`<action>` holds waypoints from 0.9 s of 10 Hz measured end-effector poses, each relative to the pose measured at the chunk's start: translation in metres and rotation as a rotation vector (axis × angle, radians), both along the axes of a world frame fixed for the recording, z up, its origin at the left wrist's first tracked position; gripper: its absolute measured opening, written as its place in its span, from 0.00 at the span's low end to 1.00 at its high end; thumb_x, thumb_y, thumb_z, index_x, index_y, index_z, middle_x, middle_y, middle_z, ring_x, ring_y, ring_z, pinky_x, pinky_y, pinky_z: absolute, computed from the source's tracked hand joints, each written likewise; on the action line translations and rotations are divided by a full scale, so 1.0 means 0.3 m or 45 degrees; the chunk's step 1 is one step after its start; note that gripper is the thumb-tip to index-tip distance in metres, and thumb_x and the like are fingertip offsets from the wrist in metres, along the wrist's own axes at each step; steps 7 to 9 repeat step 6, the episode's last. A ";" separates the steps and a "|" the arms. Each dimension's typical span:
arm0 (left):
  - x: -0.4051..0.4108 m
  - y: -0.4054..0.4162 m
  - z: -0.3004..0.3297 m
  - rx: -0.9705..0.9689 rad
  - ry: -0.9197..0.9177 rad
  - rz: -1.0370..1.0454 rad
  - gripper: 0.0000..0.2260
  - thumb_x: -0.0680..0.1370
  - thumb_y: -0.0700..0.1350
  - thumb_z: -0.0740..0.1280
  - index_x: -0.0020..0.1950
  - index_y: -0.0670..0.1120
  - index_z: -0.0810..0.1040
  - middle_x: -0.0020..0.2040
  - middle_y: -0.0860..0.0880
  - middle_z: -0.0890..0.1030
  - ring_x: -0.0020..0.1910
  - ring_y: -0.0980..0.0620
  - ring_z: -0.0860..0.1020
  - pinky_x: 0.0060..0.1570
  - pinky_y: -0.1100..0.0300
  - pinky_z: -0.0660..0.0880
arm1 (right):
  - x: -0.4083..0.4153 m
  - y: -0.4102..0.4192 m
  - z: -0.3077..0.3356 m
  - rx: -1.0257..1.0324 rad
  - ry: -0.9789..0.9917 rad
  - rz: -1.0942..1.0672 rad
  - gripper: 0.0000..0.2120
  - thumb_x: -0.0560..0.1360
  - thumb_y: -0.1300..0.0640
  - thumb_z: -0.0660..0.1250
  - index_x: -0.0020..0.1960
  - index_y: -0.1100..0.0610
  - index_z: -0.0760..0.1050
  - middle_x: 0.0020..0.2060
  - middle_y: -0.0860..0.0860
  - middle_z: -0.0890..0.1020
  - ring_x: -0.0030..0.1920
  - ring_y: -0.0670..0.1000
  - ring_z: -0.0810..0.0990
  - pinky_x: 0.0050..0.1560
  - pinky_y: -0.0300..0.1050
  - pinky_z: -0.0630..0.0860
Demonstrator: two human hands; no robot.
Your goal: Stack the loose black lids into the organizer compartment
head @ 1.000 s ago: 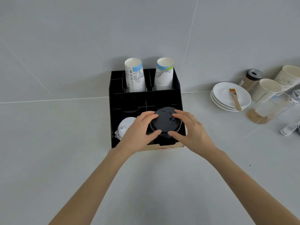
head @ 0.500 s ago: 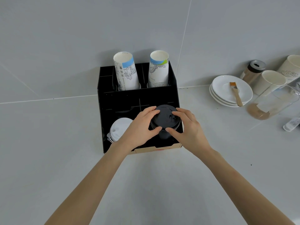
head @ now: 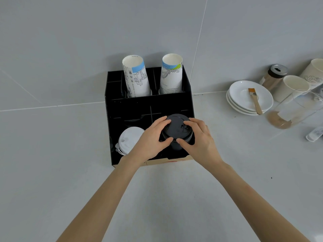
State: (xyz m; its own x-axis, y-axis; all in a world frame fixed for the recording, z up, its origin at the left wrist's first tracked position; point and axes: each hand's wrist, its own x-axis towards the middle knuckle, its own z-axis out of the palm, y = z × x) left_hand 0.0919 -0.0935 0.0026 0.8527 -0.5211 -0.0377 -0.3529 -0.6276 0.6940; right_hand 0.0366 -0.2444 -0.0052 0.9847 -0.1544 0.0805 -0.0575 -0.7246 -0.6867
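Observation:
A black organizer [head: 132, 109] stands against the wall on a grey counter. A stack of black lids [head: 176, 128] sits in its front right compartment. My left hand [head: 150, 138] grips the stack's left side and my right hand [head: 197, 138] grips its right side, thumbs in front and fingers over the top lid. The lower lids are hidden by my hands and the dark compartment. White lids [head: 129, 140] fill the front left compartment.
Two printed paper cup stacks [head: 136, 79] [head: 171, 75] stand in the organizer's back row. To the right are stacked white plates [head: 243, 100] with a small brush [head: 255, 100], a shaker jar [head: 274, 75], paper cups [head: 291, 86] and a glass pitcher [head: 293, 110].
Both hands have stayed on the black lid stack, which sits slightly lower in the compartment. The view has shifted a little; the organizer now appears further left in frame.

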 end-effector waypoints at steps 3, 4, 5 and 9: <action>-0.022 -0.014 0.021 0.068 -0.039 0.016 0.24 0.75 0.44 0.64 0.69 0.46 0.61 0.74 0.48 0.59 0.71 0.50 0.62 0.66 0.61 0.61 | -0.017 0.000 0.012 0.108 0.047 -0.004 0.25 0.70 0.57 0.69 0.65 0.55 0.65 0.67 0.54 0.66 0.66 0.54 0.65 0.65 0.46 0.65; -0.031 -0.007 0.031 0.090 -0.053 0.014 0.24 0.75 0.45 0.64 0.69 0.46 0.61 0.73 0.47 0.60 0.71 0.49 0.61 0.68 0.58 0.61 | -0.017 -0.014 0.034 0.045 0.071 0.061 0.26 0.71 0.56 0.68 0.66 0.55 0.63 0.67 0.54 0.67 0.67 0.55 0.65 0.68 0.49 0.64; -0.024 0.005 0.056 0.095 -0.069 0.018 0.24 0.75 0.46 0.63 0.69 0.46 0.61 0.74 0.47 0.60 0.72 0.48 0.60 0.69 0.55 0.60 | -0.012 -0.022 0.063 -0.027 0.097 0.096 0.28 0.72 0.53 0.67 0.68 0.54 0.61 0.68 0.54 0.66 0.67 0.55 0.64 0.68 0.51 0.63; -0.007 0.034 0.110 0.231 -0.077 0.016 0.25 0.76 0.48 0.62 0.70 0.44 0.58 0.74 0.45 0.57 0.73 0.46 0.57 0.72 0.48 0.58 | -0.003 -0.024 0.109 -0.197 0.191 0.137 0.28 0.73 0.50 0.64 0.69 0.54 0.58 0.71 0.55 0.62 0.70 0.57 0.60 0.70 0.54 0.60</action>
